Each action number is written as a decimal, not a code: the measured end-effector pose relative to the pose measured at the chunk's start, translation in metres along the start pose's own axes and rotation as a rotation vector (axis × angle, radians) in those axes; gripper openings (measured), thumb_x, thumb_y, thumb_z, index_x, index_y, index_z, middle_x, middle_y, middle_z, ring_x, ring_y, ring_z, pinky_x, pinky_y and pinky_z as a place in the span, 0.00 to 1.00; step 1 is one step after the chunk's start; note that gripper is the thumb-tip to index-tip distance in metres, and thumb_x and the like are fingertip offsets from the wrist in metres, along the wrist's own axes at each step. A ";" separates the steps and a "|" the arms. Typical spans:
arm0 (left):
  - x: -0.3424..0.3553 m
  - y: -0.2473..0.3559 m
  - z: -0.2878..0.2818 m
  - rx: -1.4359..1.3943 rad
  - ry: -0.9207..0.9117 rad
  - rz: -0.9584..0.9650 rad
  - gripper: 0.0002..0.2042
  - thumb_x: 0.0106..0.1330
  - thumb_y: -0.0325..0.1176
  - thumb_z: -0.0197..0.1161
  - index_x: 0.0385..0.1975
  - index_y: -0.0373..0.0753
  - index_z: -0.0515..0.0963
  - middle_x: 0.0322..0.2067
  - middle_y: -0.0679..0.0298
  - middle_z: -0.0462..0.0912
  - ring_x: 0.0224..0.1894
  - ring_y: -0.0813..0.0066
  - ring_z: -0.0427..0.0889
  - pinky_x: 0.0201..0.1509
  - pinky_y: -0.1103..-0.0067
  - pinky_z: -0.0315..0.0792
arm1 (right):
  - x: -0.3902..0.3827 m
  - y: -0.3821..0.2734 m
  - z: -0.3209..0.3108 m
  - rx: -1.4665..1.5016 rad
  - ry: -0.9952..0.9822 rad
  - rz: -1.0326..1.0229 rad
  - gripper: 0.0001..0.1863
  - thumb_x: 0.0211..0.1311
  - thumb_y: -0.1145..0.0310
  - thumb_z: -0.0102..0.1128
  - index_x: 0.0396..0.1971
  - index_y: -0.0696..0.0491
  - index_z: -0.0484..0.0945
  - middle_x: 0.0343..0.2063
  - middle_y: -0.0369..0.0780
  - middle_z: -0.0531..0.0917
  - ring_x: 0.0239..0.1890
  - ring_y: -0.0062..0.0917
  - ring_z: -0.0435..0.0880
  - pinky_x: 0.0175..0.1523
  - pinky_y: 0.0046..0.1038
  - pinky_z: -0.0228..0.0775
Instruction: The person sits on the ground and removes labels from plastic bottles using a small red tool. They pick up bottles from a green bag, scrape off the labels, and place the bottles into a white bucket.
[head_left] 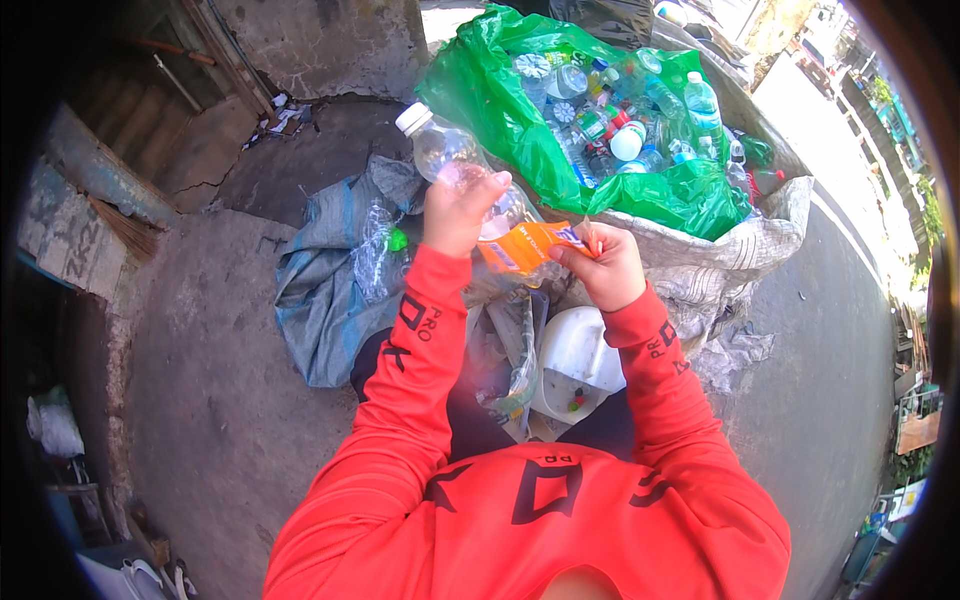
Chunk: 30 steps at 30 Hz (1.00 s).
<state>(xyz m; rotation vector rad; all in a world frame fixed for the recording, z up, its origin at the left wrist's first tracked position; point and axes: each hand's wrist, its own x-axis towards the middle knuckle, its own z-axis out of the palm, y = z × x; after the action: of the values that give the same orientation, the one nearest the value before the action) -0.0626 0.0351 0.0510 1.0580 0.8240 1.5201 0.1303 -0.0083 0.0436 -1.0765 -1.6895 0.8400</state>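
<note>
My left hand (462, 212) is wrapped round a clear plastic bottle (446, 150), which tilts with its white cap toward the upper left. An orange label (528, 247) is around the bottle's lower part, its right end pulled away from the plastic. That loose end is pinched between the thumb and fingers of my right hand (606, 265). Below my hands, between my legs, a white plastic container (580, 362) holds a few small coloured pieces, perhaps caps. Beside it is a crumpled, partly see-through bag (515, 350).
A large pale sack (735, 243) lined with a green plastic bag (480, 75) stands ahead, full of plastic bottles (625, 125). To the left lies a grey-blue woven sack (325, 275) with clear bottles (375, 250) at its mouth. A broom (125, 228) leans by the left wall.
</note>
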 end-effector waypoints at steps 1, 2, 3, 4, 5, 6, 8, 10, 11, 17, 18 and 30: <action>0.002 -0.008 -0.003 0.048 0.041 0.019 0.10 0.51 0.33 0.67 0.26 0.37 0.73 0.23 0.71 0.74 0.24 0.85 0.71 0.28 0.84 0.66 | -0.001 -0.012 0.003 -0.048 0.008 -0.017 0.16 0.44 0.75 0.65 0.11 0.57 0.64 0.12 0.36 0.67 0.16 0.18 0.62 0.23 0.24 0.56; 0.004 -0.019 -0.006 0.095 0.081 0.037 0.11 0.50 0.33 0.68 0.25 0.37 0.73 0.23 0.70 0.75 0.24 0.84 0.72 0.28 0.83 0.67 | -0.002 -0.021 0.004 -0.095 0.016 -0.034 0.17 0.44 0.76 0.65 0.10 0.57 0.63 0.12 0.36 0.66 0.16 0.17 0.62 0.23 0.24 0.55; 0.007 -0.030 -0.009 0.137 0.116 0.054 0.11 0.49 0.34 0.68 0.24 0.36 0.74 0.22 0.70 0.76 0.24 0.83 0.73 0.28 0.82 0.68 | -0.005 -0.025 0.002 -0.055 0.052 -0.062 0.17 0.44 0.76 0.65 0.10 0.57 0.63 0.12 0.35 0.66 0.16 0.16 0.62 0.23 0.23 0.55; 0.012 -0.039 -0.015 0.271 0.195 0.056 0.12 0.48 0.35 0.69 0.24 0.35 0.74 0.23 0.68 0.77 0.24 0.82 0.74 0.29 0.82 0.69 | -0.008 -0.028 0.001 -0.016 0.085 -0.090 0.17 0.44 0.77 0.65 0.10 0.57 0.63 0.12 0.34 0.66 0.17 0.15 0.61 0.23 0.23 0.55; 0.020 -0.047 -0.026 0.405 0.275 0.057 0.13 0.47 0.36 0.69 0.24 0.35 0.74 0.24 0.67 0.78 0.25 0.81 0.74 0.30 0.81 0.69 | -0.011 -0.030 -0.001 0.023 0.117 -0.117 0.16 0.44 0.77 0.65 0.10 0.56 0.63 0.11 0.33 0.66 0.17 0.14 0.61 0.22 0.23 0.55; 0.028 -0.055 -0.041 0.536 0.370 0.056 0.14 0.46 0.37 0.70 0.24 0.34 0.74 0.24 0.66 0.79 0.25 0.80 0.75 0.31 0.80 0.70 | -0.013 -0.034 -0.009 0.126 0.094 -0.038 0.15 0.45 0.77 0.64 0.11 0.57 0.65 0.14 0.33 0.69 0.19 0.13 0.64 0.25 0.21 0.58; 0.038 -0.057 -0.067 0.427 0.377 -0.004 0.17 0.45 0.41 0.70 0.26 0.34 0.75 0.25 0.64 0.79 0.25 0.77 0.76 0.31 0.78 0.71 | -0.017 -0.041 -0.026 0.331 0.070 0.128 0.11 0.46 0.78 0.63 0.13 0.58 0.69 0.19 0.31 0.77 0.22 0.11 0.70 0.29 0.19 0.65; 0.038 -0.037 -0.061 0.247 0.340 -0.086 0.20 0.47 0.45 0.69 0.31 0.34 0.75 0.26 0.63 0.78 0.25 0.75 0.76 0.29 0.77 0.71 | -0.021 -0.016 -0.027 0.138 -0.183 0.264 0.04 0.46 0.77 0.64 0.20 0.59 0.76 0.21 0.34 0.79 0.25 0.12 0.74 0.32 0.19 0.67; 0.034 -0.030 -0.059 0.163 0.361 -0.165 0.21 0.48 0.46 0.68 0.33 0.34 0.75 0.27 0.63 0.77 0.25 0.75 0.76 0.28 0.77 0.71 | -0.025 0.001 -0.020 -0.003 -0.326 0.340 0.04 0.46 0.76 0.64 0.24 0.59 0.79 0.21 0.35 0.80 0.26 0.13 0.76 0.32 0.20 0.68; 0.024 -0.005 -0.042 -0.026 0.345 -0.220 0.23 0.50 0.49 0.67 0.36 0.37 0.74 0.30 0.63 0.75 0.27 0.77 0.75 0.26 0.80 0.71 | -0.085 0.150 0.083 -0.260 -0.615 0.616 0.18 0.35 0.59 0.69 0.25 0.56 0.81 0.22 0.44 0.81 0.28 0.31 0.81 0.37 0.27 0.71; 0.022 -0.004 -0.047 -0.035 0.319 -0.183 0.21 0.51 0.47 0.67 0.35 0.38 0.74 0.29 0.64 0.75 0.27 0.77 0.75 0.27 0.80 0.71 | -0.096 0.161 0.100 -0.332 -0.636 0.618 0.20 0.34 0.56 0.69 0.26 0.56 0.81 0.23 0.44 0.81 0.29 0.32 0.81 0.37 0.28 0.71; 0.020 -0.008 -0.051 0.040 0.101 -0.117 0.16 0.54 0.32 0.64 0.40 0.36 0.70 0.33 0.61 0.79 0.33 0.74 0.78 0.33 0.79 0.72 | -0.079 0.154 0.085 -0.039 -0.166 0.519 0.17 0.45 0.57 0.66 0.15 0.56 0.74 0.13 0.37 0.75 0.17 0.21 0.70 0.27 0.27 0.65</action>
<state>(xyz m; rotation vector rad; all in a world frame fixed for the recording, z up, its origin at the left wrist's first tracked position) -0.1077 0.0581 0.0286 0.9510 0.9740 1.4722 0.1085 -0.0275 -0.1464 -1.5409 -1.5828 1.2541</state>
